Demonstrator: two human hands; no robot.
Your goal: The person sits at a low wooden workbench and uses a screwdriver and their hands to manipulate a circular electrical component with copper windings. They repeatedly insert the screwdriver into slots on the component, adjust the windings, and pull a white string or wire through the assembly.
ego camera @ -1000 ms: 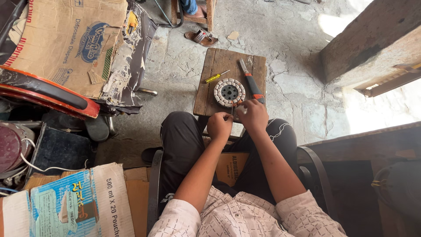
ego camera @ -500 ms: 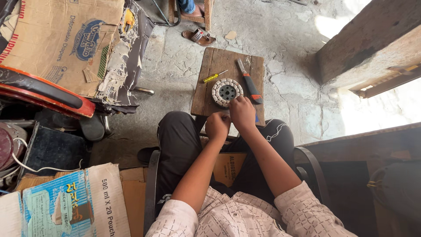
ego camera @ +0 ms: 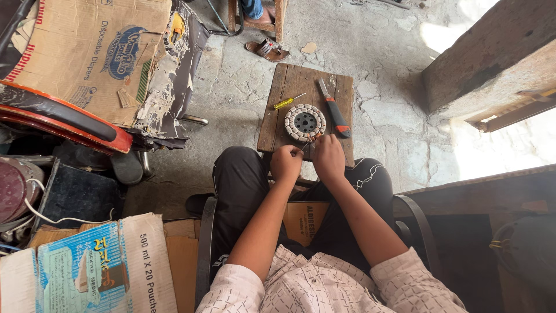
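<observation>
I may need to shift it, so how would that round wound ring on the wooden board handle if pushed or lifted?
The ring lies flat on the board, so it would likely slide, not roll. It looks like metal with wound coils, so probably stiff and heavy for its size. Thin wires at its edge near the hands look snag-prone.

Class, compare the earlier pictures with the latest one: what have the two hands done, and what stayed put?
The right hand drew back from the ring-shaped coil part toward the left hand; both now meet at its near edge, pinching something thin. The part, yellow screwdriver, red-handled tool and wooden board stayed.
</observation>
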